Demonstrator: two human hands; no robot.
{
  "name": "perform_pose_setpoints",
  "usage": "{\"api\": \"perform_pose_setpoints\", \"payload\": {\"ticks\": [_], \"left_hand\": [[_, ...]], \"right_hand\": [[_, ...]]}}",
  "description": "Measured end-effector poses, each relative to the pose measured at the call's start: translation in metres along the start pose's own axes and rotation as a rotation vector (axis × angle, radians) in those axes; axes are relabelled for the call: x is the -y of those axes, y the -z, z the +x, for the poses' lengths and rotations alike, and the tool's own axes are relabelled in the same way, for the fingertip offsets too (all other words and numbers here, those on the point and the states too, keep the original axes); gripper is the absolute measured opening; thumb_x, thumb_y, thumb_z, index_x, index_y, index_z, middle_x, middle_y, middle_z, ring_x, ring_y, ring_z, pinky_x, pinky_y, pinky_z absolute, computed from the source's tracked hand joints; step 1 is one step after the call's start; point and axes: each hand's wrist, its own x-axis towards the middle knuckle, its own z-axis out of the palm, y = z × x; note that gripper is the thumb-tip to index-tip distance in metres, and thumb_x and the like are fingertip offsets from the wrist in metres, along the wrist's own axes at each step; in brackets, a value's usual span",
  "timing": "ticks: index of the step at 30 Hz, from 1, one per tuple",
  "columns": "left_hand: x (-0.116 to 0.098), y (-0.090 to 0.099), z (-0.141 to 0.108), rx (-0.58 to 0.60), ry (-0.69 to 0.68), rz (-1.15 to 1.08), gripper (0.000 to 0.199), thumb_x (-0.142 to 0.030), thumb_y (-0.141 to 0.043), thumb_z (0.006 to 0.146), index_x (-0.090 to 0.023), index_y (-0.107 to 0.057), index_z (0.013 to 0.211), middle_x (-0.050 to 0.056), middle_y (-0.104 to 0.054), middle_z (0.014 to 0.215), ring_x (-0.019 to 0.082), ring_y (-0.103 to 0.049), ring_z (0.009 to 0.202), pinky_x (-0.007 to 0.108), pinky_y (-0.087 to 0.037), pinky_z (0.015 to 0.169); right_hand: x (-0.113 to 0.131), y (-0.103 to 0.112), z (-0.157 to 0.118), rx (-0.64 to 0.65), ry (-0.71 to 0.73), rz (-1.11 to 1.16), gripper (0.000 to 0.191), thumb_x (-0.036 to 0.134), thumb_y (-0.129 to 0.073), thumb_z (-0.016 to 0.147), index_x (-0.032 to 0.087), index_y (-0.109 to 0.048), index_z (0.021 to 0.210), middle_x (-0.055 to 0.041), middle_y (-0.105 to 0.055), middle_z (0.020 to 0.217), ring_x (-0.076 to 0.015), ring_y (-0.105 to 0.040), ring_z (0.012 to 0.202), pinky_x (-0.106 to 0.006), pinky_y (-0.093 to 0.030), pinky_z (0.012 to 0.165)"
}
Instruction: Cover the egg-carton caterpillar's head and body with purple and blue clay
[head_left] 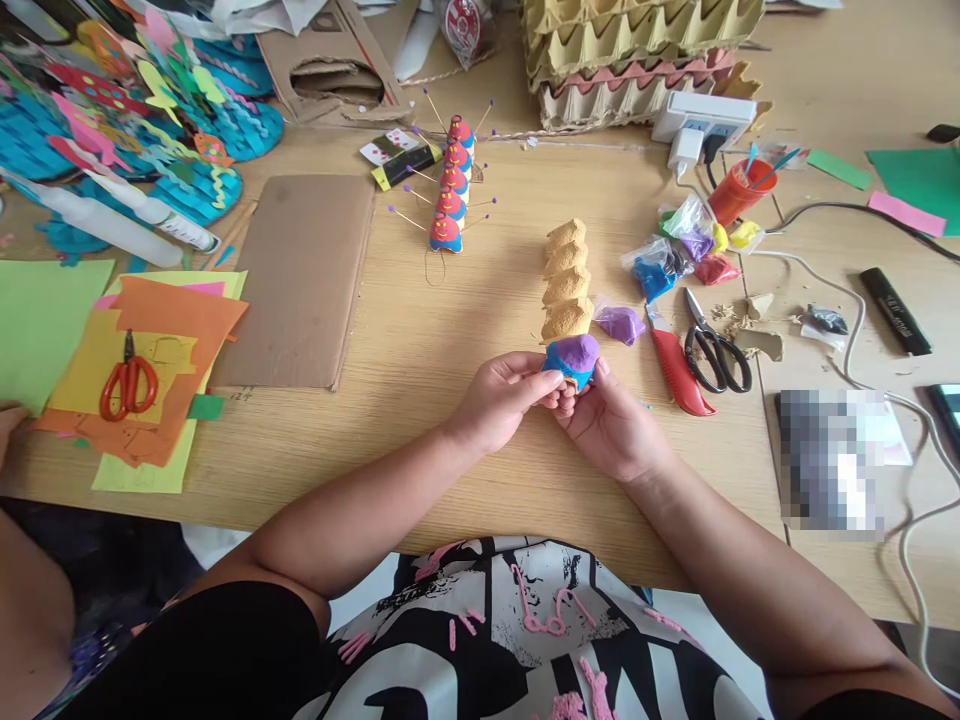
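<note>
Single head-worn view, facing forward, steeply down.

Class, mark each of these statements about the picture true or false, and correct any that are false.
1. The left hand and right hand hold the blue and purple end of the egg-carton strip. True.
2. The red-handled scissors are in the orange cup. False: they lie on coloured paper.
3. The black-handled scissors are closer to the right hand than to the left. True.
4. The cup is empty. False: blue sticks stand in it.
</note>
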Motion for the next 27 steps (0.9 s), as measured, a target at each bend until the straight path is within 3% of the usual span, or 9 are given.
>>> {"api": "perform_pose_setpoints", "payload": {"ticks": [4,8,14,20,27], "left_hand": [[0.0013,0.0012,0.0003,-0.007,0.032,-0.016,0.033,-0.044,-0.093,0.075,-0.015,-0.079,0.085,0.005,-0.077,0.080,0.011,-0.069,0.072,0.024,-0.056,0.067],[0.0025,0.0020,0.0012,-0.009,0.042,-0.013,0.033,-0.042,-0.093,0.075,-0.015,-0.076,0.076,0.004,-0.076,0.077,0.010,-0.067,0.067,0.024,-0.055,0.065],[0.0009,0.0021,0.0020,0.067,0.052,-0.055,0.034,-0.045,-0.094,0.076,-0.015,-0.078,0.081,0.003,-0.074,0.076,0.011,-0.070,0.071,0.025,-0.057,0.069],[-0.0024,0.0006,0.0007,0.034,0.065,-0.131,0.043,-0.055,-0.086,0.083,-0.013,-0.078,0.078,0.008,-0.077,0.081,0.013,-0.072,0.073,0.025,-0.060,0.070],[-0.0016,0.0037,0.0024,0.029,0.140,-0.178,0.044,-0.053,-0.086,0.082,-0.010,-0.077,0.081,0.008,-0.075,0.080,0.013,-0.071,0.074,0.023,-0.059,0.067]], "right_hand": [[-0.0003,-0.0001,0.0002,-0.012,-0.006,-0.013,0.031,0.049,-0.086,0.088,0.019,-0.078,0.085,0.0016,-0.077,0.076,-0.0073,-0.070,0.070,-0.015,-0.062,0.073],[-0.0011,0.0002,-0.0002,0.008,-0.008,-0.012,0.033,0.049,-0.091,0.082,0.019,-0.078,0.083,0.0027,-0.076,0.076,-0.0066,-0.069,0.069,-0.015,-0.061,0.073],[-0.0010,-0.0008,-0.0010,-0.035,0.006,-0.013,0.031,0.049,-0.084,0.090,0.020,-0.076,0.085,0.0019,-0.075,0.075,-0.0074,-0.068,0.069,-0.016,-0.060,0.072],[0.0014,-0.0043,-0.0032,-0.055,-0.012,-0.011,0.030,0.050,-0.082,0.091,0.021,-0.077,0.087,0.0014,-0.075,0.078,-0.0084,-0.067,0.070,-0.017,-0.060,0.071],[0.0007,-0.0034,-0.0033,-0.081,0.000,-0.053,0.027,0.050,-0.079,0.093,0.022,-0.077,0.089,0.0003,-0.074,0.080,-0.0099,-0.065,0.069,-0.021,-0.060,0.070]]}}
